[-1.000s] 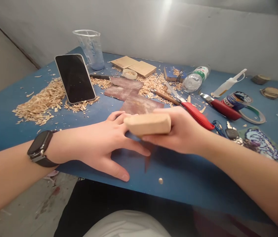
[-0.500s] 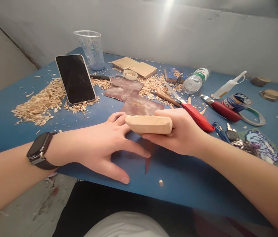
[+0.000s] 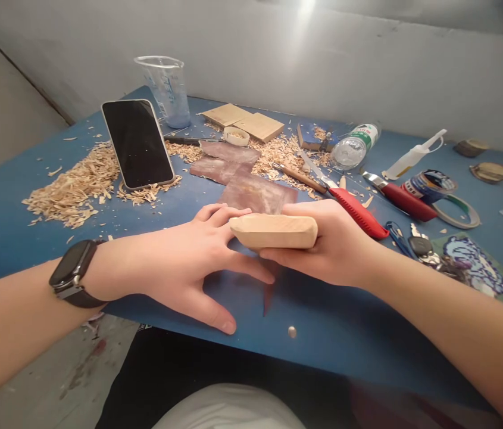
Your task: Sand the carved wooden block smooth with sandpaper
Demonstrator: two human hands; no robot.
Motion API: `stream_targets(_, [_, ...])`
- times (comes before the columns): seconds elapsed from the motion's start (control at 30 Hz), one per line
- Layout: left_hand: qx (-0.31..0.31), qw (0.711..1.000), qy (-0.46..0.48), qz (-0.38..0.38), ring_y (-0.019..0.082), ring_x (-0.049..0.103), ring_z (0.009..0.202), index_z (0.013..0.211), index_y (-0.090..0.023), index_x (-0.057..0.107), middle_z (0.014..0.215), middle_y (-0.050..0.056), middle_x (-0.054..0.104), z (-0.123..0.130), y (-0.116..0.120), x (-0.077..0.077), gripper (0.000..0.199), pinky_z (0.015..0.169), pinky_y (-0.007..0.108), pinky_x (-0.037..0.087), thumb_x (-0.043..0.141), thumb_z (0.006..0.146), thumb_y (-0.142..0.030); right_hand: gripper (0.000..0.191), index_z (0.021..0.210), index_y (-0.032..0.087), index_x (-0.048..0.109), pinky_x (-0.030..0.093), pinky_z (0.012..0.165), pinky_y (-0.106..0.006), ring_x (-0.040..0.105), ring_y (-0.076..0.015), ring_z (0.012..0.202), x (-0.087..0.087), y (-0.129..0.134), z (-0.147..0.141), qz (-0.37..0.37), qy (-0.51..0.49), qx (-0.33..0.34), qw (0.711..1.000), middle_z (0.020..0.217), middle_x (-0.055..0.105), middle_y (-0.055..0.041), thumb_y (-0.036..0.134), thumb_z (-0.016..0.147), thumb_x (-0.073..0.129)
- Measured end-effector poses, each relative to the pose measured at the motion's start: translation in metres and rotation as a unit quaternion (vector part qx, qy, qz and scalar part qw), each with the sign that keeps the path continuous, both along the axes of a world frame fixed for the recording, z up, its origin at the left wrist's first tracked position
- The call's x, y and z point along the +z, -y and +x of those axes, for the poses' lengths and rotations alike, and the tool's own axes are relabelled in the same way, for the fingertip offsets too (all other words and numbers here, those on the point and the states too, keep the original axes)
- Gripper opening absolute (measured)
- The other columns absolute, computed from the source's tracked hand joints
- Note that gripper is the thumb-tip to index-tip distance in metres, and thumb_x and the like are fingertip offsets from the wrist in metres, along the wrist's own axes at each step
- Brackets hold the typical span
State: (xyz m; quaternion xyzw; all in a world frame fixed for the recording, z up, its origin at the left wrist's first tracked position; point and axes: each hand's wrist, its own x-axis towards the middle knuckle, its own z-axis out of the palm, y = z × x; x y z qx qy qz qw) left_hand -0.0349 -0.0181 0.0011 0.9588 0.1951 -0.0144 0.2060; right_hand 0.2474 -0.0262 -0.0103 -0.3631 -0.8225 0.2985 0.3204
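A pale wooden block (image 3: 274, 231) with bevelled edges is held between the thumb and fingers of my right hand (image 3: 334, 244). My left hand (image 3: 197, 256), with a black watch (image 3: 76, 273) on its wrist, lies spread on the blue table (image 3: 251, 322). Its fingers reach to the left end of the block and partly under it. Just beyond the block lie brown sheets of sandpaper (image 3: 258, 189). A dark reddish corner of a sheet shows below the block, between my hands; the rest of it is hidden.
Wood shavings (image 3: 72, 185) surround a propped phone (image 3: 137, 143). Behind stand a plastic cup (image 3: 166, 89) and flat wooden boards (image 3: 260, 126). To the right lie red-handled knives (image 3: 358, 213), a bottle (image 3: 356, 145), tape (image 3: 430, 182), a glue bottle (image 3: 412, 158) and keys (image 3: 421, 244).
My right hand and the block have shifted slightly right and toward me. My left hand has stayed almost in place, with more of one fingertip showing behind the block.
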Motion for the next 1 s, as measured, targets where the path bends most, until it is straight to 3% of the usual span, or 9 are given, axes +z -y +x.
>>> stream_targets(0.13, [0.002, 1.000, 0.002, 0.019, 0.057, 0.033, 0.159, 0.150, -0.058, 0.069, 0.173, 0.009, 0.047, -0.001, 0.000, 0.000, 0.071, 0.126, 0.078, 0.029, 0.081, 0.084, -0.081, 0.022, 0.109, 0.022, 0.084, 0.060, 0.074, -0.031, 0.078, -0.0226, 0.085, 0.000, 0.005, 0.002, 0.004, -0.039, -0.032, 0.999, 0.102, 0.086, -0.0023, 0.034, 0.092, 0.090])
stream_targets(0.27, [-0.011, 1.000, 0.007, 0.004, 0.055, 0.033, 0.161, 0.148, -0.060, 0.069, 0.171, 0.006, 0.050, -0.001, 0.000, -0.001, 0.066, 0.129, 0.077, 0.028, 0.083, 0.085, -0.078, 0.016, 0.104, 0.021, 0.085, 0.062, 0.073, -0.033, 0.079, -0.0236, 0.081, 0.000, 0.010, 0.003, -0.013, -0.024, 0.006, 1.000, 0.095, 0.086, -0.0031, 0.032, 0.092, 0.088])
stream_targets(0.4, [-0.005, 1.000, -0.006, 0.015, 0.062, 0.025, 0.163, 0.151, -0.058, 0.067, 0.179, 0.010, 0.038, -0.002, 0.000, -0.002, 0.070, 0.124, 0.083, 0.028, 0.080, 0.086, -0.082, 0.023, 0.109, 0.022, 0.085, 0.064, 0.078, -0.033, 0.082, -0.0251, 0.089, 0.000, 0.010, 0.005, -0.030, -0.055, -0.039, 0.997, 0.103, 0.088, -0.0029, 0.033, 0.090, 0.091])
stream_targets(0.5, [-0.021, 1.000, -0.009, 0.010, 0.058, 0.024, 0.165, 0.152, -0.058, 0.066, 0.177, 0.008, 0.043, -0.002, -0.001, -0.002, 0.070, 0.128, 0.080, 0.025, 0.079, 0.087, -0.081, 0.019, 0.103, 0.021, 0.085, 0.062, 0.073, -0.031, 0.078, -0.0215, 0.079, 0.000, 0.010, 0.007, -0.039, -0.030, 0.010, 0.999, 0.095, 0.087, -0.0024, 0.033, 0.089, 0.091])
stream_targets(0.63, [-0.011, 1.000, -0.004, 0.018, 0.060, 0.021, 0.166, 0.152, -0.059, 0.066, 0.180, 0.008, 0.038, -0.002, -0.001, -0.002, 0.070, 0.127, 0.082, 0.026, 0.079, 0.087, -0.081, 0.022, 0.108, 0.023, 0.086, 0.064, 0.080, -0.033, 0.082, -0.0248, 0.090, 0.001, 0.010, 0.007, -0.036, -0.066, -0.032, 0.997, 0.104, 0.088, -0.0024, 0.032, 0.089, 0.093])
stream_targets(0.77, [-0.013, 1.000, 0.003, 0.011, 0.057, 0.029, 0.163, 0.150, -0.059, 0.068, 0.172, 0.007, 0.049, -0.001, -0.001, -0.001, 0.068, 0.129, 0.079, 0.027, 0.082, 0.086, -0.078, 0.025, 0.113, 0.022, 0.085, 0.063, 0.076, -0.032, 0.080, -0.0227, 0.084, 0.001, 0.013, 0.003, -0.054, -0.042, 0.023, 0.997, 0.100, 0.087, -0.0008, 0.028, 0.089, 0.092])
stream_targets(0.87, [-0.006, 1.000, 0.007, 0.014, 0.056, 0.035, 0.158, 0.149, -0.058, 0.070, 0.167, 0.010, 0.051, -0.001, -0.001, -0.001, 0.067, 0.127, 0.078, 0.029, 0.083, 0.086, -0.077, 0.026, 0.113, 0.022, 0.086, 0.063, 0.076, -0.032, 0.081, -0.0238, 0.088, 0.001, 0.014, 0.001, -0.046, -0.055, -0.014, 0.997, 0.104, 0.088, -0.0020, 0.030, 0.089, 0.092])
stream_targets(1.0, [-0.021, 1.000, -0.001, 0.009, 0.059, 0.026, 0.162, 0.150, -0.057, 0.068, 0.173, 0.009, 0.045, -0.002, -0.001, -0.002, 0.067, 0.127, 0.081, 0.026, 0.081, 0.088, -0.077, 0.024, 0.110, 0.021, 0.085, 0.063, 0.075, -0.033, 0.080, -0.0240, 0.084, 0.001, 0.011, 0.004, -0.050, -0.029, 0.003, 0.998, 0.101, 0.088, -0.0027, 0.030, 0.088, 0.091])
